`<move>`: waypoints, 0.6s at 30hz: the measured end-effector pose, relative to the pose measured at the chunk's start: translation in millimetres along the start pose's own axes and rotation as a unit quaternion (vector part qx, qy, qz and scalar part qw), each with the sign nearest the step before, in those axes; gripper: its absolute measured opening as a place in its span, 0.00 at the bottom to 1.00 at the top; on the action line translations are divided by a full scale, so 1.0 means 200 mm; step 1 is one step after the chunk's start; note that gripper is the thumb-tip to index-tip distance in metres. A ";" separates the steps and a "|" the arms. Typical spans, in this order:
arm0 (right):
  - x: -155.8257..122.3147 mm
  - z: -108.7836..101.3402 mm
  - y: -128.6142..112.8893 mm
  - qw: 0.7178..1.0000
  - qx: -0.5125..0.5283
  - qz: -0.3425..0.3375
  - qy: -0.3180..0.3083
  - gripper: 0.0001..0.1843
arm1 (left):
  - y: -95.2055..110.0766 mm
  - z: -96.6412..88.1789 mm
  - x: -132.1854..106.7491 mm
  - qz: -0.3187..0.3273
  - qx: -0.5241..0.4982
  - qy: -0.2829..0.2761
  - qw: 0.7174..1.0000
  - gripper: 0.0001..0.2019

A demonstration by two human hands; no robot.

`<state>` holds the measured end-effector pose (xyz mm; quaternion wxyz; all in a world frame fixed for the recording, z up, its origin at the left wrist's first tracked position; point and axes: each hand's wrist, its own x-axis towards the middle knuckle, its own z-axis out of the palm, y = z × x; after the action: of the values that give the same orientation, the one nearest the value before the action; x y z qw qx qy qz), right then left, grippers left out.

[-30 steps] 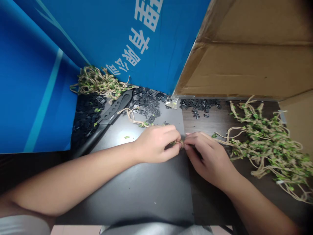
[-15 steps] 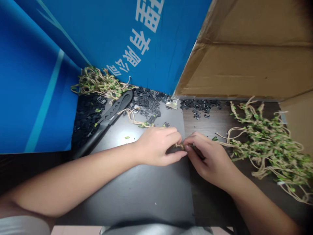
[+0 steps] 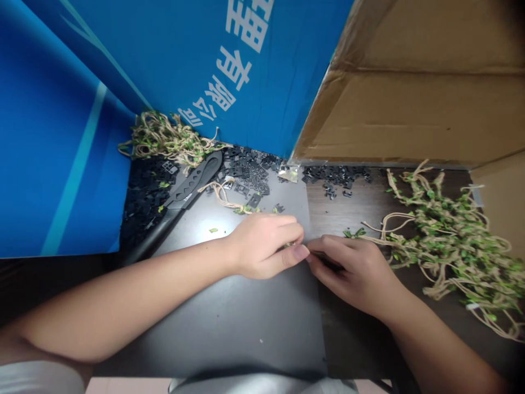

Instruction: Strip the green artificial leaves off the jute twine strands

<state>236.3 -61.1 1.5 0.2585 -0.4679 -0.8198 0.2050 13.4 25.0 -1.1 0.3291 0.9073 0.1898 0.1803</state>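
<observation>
Jute vine sprig (image 3: pixel 289 245) is pinched in left-hand fingers (image 3: pixel 300 252) during close handwork, right-hand fingers (image 3: pixel 328 247) curled alongside, hold unclear; steady pinch called for.

A short piece of leafy twine (image 3: pixel 289 245) lies between the left hand (image 3: pixel 262 246) and right hand (image 3: pixel 348 276), above the worktop (image 3: pixel 246 323). From there, a large heap of twine vines (image 3: pixel 443 246) lies at 3 o'clock, a smaller bundle (image 3: pixel 168 139) at 10, and a knife (image 3: pixel 192 189) at 10. Plastic clips (image 3: pixel 246 175) lie at 11, a printed banner (image 3: pixel 229 71) stands behind at 11, and a cardboard panel (image 3: pixel 410 109) stands at 1.
</observation>
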 end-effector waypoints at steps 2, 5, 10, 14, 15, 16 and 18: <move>-0.01 0.00 0.00 1.000 -0.027 0.010 0.004 0.06 | -0.01 0.00 0.00 0.008 -0.013 -0.004 1.000 0.34; -0.02 0.01 0.00 0.999 -0.050 0.019 0.004 0.06 | -0.01 0.00 -0.01 0.012 -0.020 -0.009 1.000 0.36; -0.02 0.01 0.01 0.999 -0.045 0.013 0.016 0.06 | -0.01 0.00 -0.01 0.013 -0.020 -0.013 1.000 0.36; -0.02 0.01 0.01 0.999 -0.035 0.004 0.036 0.06 | -0.01 0.00 0.00 0.005 -0.011 -0.015 1.000 0.33; -0.01 0.01 0.01 0.999 -0.034 0.003 0.038 0.06 | 0.00 0.00 0.00 0.003 -0.006 -0.015 1.000 0.32; -0.01 0.01 0.01 0.999 -0.034 0.003 0.040 0.06 | 0.00 0.00 0.00 0.002 -0.001 -0.015 1.000 0.30; -0.01 0.01 0.01 0.998 -0.039 0.004 0.046 0.06 | 0.00 -0.01 0.00 0.004 0.004 -0.011 1.000 0.26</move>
<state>237.1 -62.2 -2.0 0.2769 -0.4900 -0.8124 0.1521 12.5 25.4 -0.4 0.3273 0.9110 0.1837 0.1711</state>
